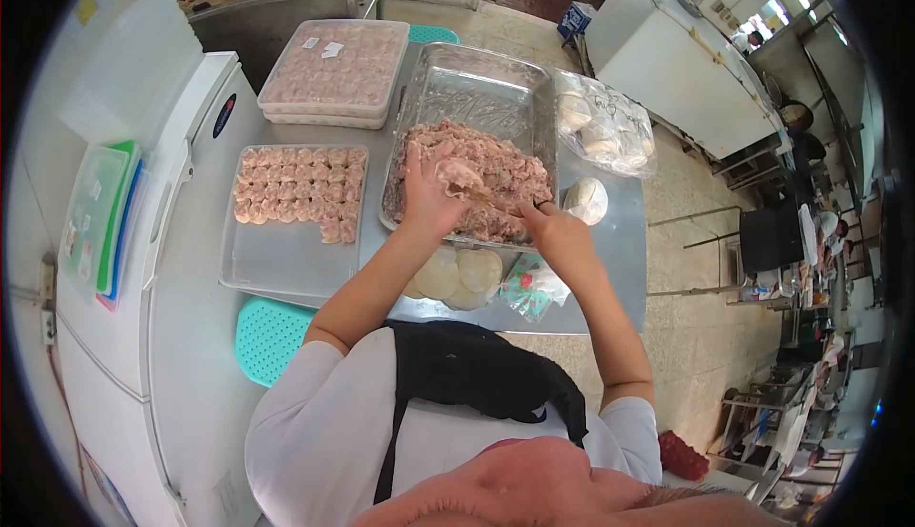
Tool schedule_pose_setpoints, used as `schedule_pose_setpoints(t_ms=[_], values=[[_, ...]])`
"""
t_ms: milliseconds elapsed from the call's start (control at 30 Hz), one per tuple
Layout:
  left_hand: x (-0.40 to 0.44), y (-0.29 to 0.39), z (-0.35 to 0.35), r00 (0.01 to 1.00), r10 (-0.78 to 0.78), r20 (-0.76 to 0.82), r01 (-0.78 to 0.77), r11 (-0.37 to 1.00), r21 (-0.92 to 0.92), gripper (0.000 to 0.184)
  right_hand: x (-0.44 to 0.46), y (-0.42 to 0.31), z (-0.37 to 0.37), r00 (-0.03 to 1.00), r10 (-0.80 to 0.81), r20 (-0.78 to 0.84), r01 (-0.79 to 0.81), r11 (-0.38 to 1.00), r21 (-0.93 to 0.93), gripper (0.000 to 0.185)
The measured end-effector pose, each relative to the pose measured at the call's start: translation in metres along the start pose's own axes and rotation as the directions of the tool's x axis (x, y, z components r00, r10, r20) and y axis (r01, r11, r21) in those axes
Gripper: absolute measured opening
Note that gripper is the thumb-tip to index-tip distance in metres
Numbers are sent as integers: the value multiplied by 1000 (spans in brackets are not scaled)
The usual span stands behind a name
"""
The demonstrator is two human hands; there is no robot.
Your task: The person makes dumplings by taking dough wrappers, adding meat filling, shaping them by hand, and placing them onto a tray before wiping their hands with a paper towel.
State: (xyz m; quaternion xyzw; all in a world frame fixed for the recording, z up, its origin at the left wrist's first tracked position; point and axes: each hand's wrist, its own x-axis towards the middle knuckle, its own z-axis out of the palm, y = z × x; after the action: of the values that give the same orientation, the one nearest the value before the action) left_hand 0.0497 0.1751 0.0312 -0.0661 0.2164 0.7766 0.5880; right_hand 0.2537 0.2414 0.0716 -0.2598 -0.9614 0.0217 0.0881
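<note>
My left hand (431,192) is closed around a wrapper with meat filling (458,176), held over the metal pan. A narrow brownish spatula (496,201) is gripped in my right hand (560,235), its tip reaching the filling in my left hand. Below both hands, the deep metal pan (477,70) holds a large mound of ground meat (515,167). Round pale wrappers (456,277) lie on the table just in front of the pan. To the left, a clear plastic tray (276,262) carries rows of shaped meat dumplings (300,184).
Lidded containers of dumplings (329,70) are stacked at the back left. A bag of pale round packs (605,127), a wrapped white pack (586,201) and a printed plastic bag (530,287) lie on the metal table (615,251). A white freezer (205,289) stands left. Other people are far right.
</note>
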Motion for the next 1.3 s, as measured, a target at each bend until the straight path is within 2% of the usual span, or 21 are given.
schedule_pose_setpoints(t_ms=[67, 167, 267, 367, 433, 467, 500, 567, 600, 667, 700, 767, 800, 833, 900, 1000, 1100, 1200, 1300], values=[[1, 7, -8, 1000, -5, 2, 5, 1000, 0, 74, 3, -19, -38, 1000, 29, 10, -27, 993, -117, 25], [25, 5, -34, 998, 36, 54, -34, 999, -36, 67, 5, -23, -12, 985, -107, -136, 107, 994, -8, 23], [27, 24, -49, 987, 50, 154, -23, 985, -172, 54, 13, -11, -15, 991, -102, -84, 108, 992, 69, 21], [8, 47, -52, 973, 230, 24, -227, 969, -95, 41, 12, 21, -28, 987, -16, 158, 35, 992, -119, 21], [-10, 61, -65, 946, 287, 148, -315, 922, 225, 47, 2, 29, -13, 938, 3, 347, 75, 975, -211, 30], [-18, 66, -70, 930, 298, 214, -360, 856, 372, 54, -4, 31, -3, 900, 20, 435, 102, 962, -255, 35], [-24, 70, -72, 904, 352, 242, -427, 720, 547, 62, -10, 26, 4, 934, 22, 358, 38, 986, -162, 41], [-35, 72, -74, 846, 427, 321, -480, 347, 806, 79, -5, 36, 19, 923, 7, 384, -1, 1000, -16, 39], [-42, 71, -71, 848, 397, 350, -466, 249, 849, 85, -1, 42, 25, 919, -5, 395, -18, 998, 56, 38], [-53, 69, -63, 857, 332, 394, -431, 40, 902, 95, 4, 47, 38, 901, -38, 432, -117, 938, 325, 39], [-54, 69, -61, 899, 257, 353, -386, 90, 918, 98, 10, 44, 35, 892, -58, 448, -167, 879, 447, 39], [-40, 55, -66, 761, 324, 561, -576, -58, 815, 92, 22, 41, 24, 832, 69, 550, -388, 782, 489, 35], [-35, 50, -63, 725, 306, 617, -620, -98, 778, 87, 25, 37, 16, 787, 127, 604, -495, 715, 495, 33], [-31, 44, -60, 686, 286, 669, -662, -137, 737, 83, 24, 31, 14, 884, 68, 463, -365, 719, 591, 31], [-25, 38, -49, 699, 172, 695, -683, -130, 719, 71, 18, 18, 12, 990, -39, 138, -72, 702, 709, 28], [-26, 40, -31, 925, 5, 381, -381, -7, 925, 51, 15, 15, 13, 989, -139, 57, 84, 829, 553, 27], [-25, 39, -35, 899, -14, 437, -437, -63, 897, 39, 18, 34, -31, 978, -95, 184, 10, 909, 417, 28], [-24, 35, -31, 877, -26, 480, -480, -9, 877, 34, 10, 43, -29, 989, -116, 91, 46, 829, 558, 27], [-8, 25, -35, 734, -90, 673, -679, -60, 732, 31, 2, 33, 9, 986, -148, 76, 71, 787, 613, 27]])
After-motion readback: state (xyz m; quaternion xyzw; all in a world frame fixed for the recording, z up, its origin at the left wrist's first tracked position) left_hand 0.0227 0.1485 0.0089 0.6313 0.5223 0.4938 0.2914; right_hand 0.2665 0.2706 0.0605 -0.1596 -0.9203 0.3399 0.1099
